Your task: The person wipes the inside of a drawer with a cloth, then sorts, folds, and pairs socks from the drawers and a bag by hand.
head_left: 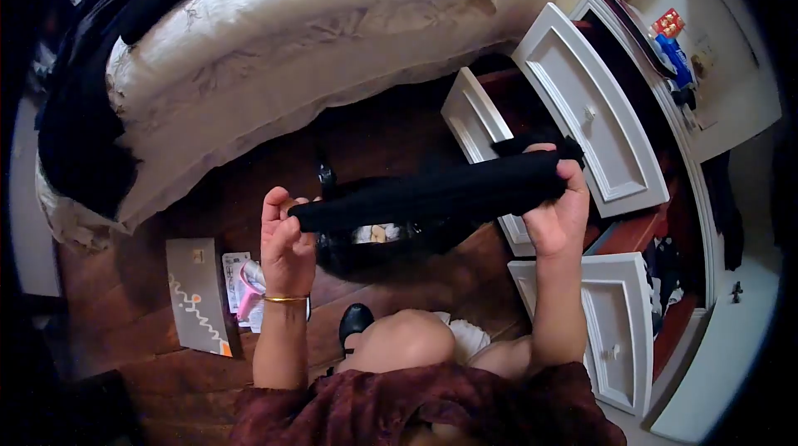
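A long black cloth garment (pixel 432 188) is stretched out between my two hands, folded into a narrow band; its exact kind does not show. My left hand (pixel 287 234) pinches its left end, with a gold bangle on the wrist. At the other end, my right hand (pixel 559 209) grips the cloth between thumb and fingers, and a loose dark fold hangs behind it. Below the cloth, partly hidden, a shiny black bag (pixel 353 259) lies on the floor with pale things showing in its opening.
To the right stands a white dresser with an upper drawer (pixel 590 113) and a lower drawer (pixel 615 338) pulled out, clothes inside the lower one. A bed (pixel 249 47) spans the back, dark clothes on its left. A grey box (pixel 195 296) and a pink-handled item (pixel 248 300) lie on the wooden floor.
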`<state>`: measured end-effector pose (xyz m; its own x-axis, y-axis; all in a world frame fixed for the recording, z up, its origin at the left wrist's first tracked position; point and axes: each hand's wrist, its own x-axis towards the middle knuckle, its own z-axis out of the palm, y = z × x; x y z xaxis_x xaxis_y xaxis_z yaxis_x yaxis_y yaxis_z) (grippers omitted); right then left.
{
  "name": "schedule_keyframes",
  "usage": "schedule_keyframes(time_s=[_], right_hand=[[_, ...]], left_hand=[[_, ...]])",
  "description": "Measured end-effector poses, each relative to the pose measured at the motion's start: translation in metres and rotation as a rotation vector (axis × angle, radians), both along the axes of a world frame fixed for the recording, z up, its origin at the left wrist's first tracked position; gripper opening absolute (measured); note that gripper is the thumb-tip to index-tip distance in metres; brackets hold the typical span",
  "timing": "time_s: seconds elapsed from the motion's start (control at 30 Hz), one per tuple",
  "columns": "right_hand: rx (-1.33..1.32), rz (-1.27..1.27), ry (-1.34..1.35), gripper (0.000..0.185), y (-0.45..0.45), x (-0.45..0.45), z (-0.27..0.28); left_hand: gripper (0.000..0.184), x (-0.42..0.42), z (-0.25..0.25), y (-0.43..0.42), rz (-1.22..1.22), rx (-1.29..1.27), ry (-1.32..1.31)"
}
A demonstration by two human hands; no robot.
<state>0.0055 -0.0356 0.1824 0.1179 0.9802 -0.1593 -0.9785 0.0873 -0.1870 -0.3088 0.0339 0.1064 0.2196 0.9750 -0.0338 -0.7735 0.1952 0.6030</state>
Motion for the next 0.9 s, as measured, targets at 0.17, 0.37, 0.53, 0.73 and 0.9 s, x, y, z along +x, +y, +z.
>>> schedule_keyframes(time_s=[0.17,0.37,0.53,0.73,0.9], right_hand=[[-0.067,-0.114,-0.067,0.038,0.002,-0.008,0.010],[0.062,-0.092,-0.087,0.043,0.001,-0.012,0.009],[0.171,0.121,-0.255,0.052,-0.006,-0.021,0.013],[0.345,0.369,-0.347,0.066,-0.012,-0.030,0.010],[0.288,0.403,-0.310,0.053,-0.014,-0.028,0.012]], left_hand=[[0.039,0.012,-0.005,-0.005,-0.108,-0.057,-0.331],[0.037,0.029,-0.006,-0.009,-0.176,-0.134,-0.179],[0.054,0.047,-0.002,-0.013,-0.447,0.101,0.662],[0.079,0.076,0.014,-0.004,-0.184,0.691,0.681],[0.039,0.094,0.023,-0.010,-0.512,0.585,0.574]])
